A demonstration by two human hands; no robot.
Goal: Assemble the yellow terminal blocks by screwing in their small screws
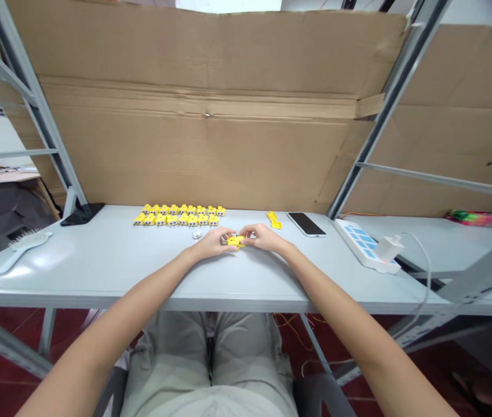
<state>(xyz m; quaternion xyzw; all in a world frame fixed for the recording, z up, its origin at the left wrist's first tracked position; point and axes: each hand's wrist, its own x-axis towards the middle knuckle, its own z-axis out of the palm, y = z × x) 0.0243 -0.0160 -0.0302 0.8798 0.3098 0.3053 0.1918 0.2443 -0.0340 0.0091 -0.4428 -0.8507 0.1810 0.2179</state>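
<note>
My left hand and my right hand meet over the middle of the grey table. Both pinch one small yellow plastic part between their fingertips, just above the tabletop. Behind the hands, two neat rows of several similar yellow parts lie on the table. A tiny white piece rests just left of my left hand. One loose yellow part lies beyond my right hand.
A dark phone lies to the right, then a white power strip with a plugged-in charger and cable. A white hairbrush sits at the far left. Cardboard walls the back, between metal shelf posts.
</note>
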